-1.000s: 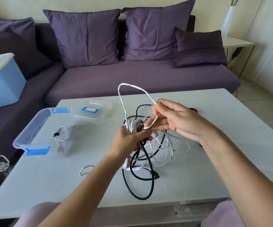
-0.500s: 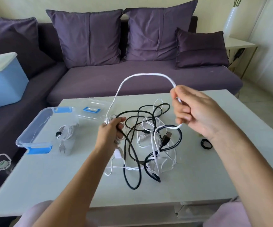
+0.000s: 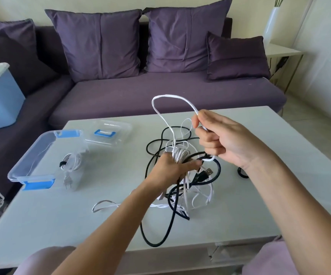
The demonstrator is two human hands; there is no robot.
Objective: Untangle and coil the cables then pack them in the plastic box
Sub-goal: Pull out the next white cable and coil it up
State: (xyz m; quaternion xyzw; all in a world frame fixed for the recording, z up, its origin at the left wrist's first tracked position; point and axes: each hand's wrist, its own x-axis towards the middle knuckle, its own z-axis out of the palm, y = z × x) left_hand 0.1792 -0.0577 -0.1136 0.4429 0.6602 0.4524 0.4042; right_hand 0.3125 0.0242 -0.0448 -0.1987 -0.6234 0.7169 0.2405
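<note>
Your right hand (image 3: 222,139) has swung back in toward your left hand (image 3: 168,170). Half a second ago the two were well apart, with the white cable (image 3: 168,95) stretched between them in a wide arch. Now that arch has narrowed into a tall loop standing above and just left of your right fingers.

This looks like one more turn about to be laid on. The winding is moving along, but the untangling is far from done.

Your left hand is held low over the surface (image 3: 81,225), back of the hand up. Its fingers are curled tight round the coil (image 3: 178,154) of white turns.

Your right hand is higher and just to the right. Its fingers are closed in a loose fist, pinching the white cable where the loop comes down. The tail curves out below the fist.

Beneath and below both sets of fingers, the black cables (image 3: 171,221) and more white strands lie knotted together. A USB plug (image 3: 206,173) pokes out just under your left fingertips.

Well to the left of your left fingers stands the plastic box (image 3: 26,155), open. One tied white charger cable (image 3: 69,162) is already inside it. The lid (image 3: 109,132) lies just behind the box.
</note>
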